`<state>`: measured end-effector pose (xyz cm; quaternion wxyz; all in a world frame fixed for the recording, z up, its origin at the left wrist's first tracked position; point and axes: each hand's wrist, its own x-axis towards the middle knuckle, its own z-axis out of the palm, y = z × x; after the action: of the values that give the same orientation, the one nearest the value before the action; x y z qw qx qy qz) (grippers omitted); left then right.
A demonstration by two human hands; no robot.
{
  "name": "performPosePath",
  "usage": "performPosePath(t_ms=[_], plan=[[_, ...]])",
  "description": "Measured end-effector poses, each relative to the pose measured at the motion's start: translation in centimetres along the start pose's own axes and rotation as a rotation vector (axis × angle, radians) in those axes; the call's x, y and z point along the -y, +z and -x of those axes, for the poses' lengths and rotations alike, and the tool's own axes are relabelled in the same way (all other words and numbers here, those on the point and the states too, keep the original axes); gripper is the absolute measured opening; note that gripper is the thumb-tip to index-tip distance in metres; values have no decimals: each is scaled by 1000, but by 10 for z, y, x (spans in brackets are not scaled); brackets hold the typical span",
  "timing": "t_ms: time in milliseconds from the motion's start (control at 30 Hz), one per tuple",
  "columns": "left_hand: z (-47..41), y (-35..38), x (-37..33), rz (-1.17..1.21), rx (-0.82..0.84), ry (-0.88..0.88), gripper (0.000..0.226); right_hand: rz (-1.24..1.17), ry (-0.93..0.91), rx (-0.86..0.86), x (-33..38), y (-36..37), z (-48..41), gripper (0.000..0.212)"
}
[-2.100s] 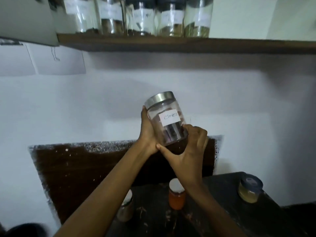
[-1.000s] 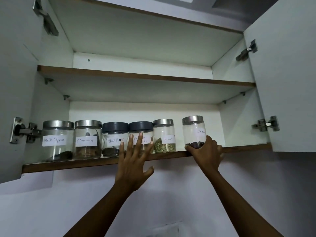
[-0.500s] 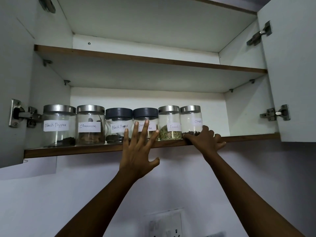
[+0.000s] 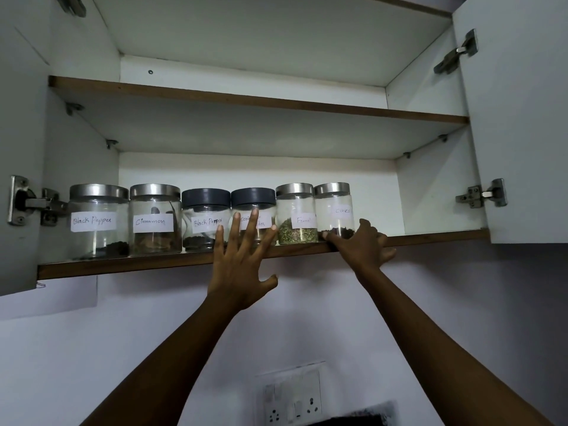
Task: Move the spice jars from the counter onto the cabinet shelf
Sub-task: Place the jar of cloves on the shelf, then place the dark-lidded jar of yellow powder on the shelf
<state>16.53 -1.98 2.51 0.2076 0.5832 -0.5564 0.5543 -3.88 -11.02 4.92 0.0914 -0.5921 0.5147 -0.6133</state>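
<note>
Several clear spice jars stand in a row on the lower cabinet shelf. The steel-lidded cloves jar is the rightmost one, tight against the fennel jar. My right hand lies at the shelf edge with its fingertips touching the base of the cloves jar, not wrapped round it. My left hand is spread, fingers straight, in front of the dark-lidded coriander jar. Further left are a dark-lidded black pepper jar, a cinnamon jar and a steel-lidded black pepper jar.
Both cabinet doors hang open, the left door and the right door. The upper shelf shows nothing on it. Bare shelf board runs right of the cloves jar. A wall socket sits below on the white wall.
The cloves jar went from both hands above the counter up onto the shelf, then slid left against the fennel jar. My right hand has let go and dropped to its base.
</note>
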Motion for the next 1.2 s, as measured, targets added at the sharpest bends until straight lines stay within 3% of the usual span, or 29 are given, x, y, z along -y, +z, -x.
performPosePath(t_ms=[100, 233, 367, 567, 733, 867, 933, 1033, 1100, 1200], plan=[[5, -6, -5, 62, -60, 31, 87, -140, -95, -46, -13, -12, 16, 81], [26, -17, -57, 202, -208, 262, 56, -92, -306, -88, -64, -32, 48, 38], [45, -1, -138, 428, -38, 334, 33, 10, -251, 134, -150, -41, 71, 5], [101, 46, -243, 645, 367, 237, 27, 173, -82, 496, -279, -44, 93, 9], [165, 80, -294, 693, 622, 273, 56, 223, 51, 655, -377, -38, 112, 11], [206, 102, -325, 786, 829, 220, 41, 347, 131, 784, -448, -30, 135, 14], [218, 113, -345, 822, 962, 190, 34, 489, 126, 843, -479, -24, 148, 27], [237, 124, -371, 930, 1150, 48, 24, 614, 219, 907, -511, -20, 166, 63], [250, 126, -382, 1016, 1257, -92, 19, 589, 291, 932, -525, -18, 175, 83], [267, 127, -393, 1110, 1336, -170, 18, 475, 342, 892, -540, -16, 187, 88]])
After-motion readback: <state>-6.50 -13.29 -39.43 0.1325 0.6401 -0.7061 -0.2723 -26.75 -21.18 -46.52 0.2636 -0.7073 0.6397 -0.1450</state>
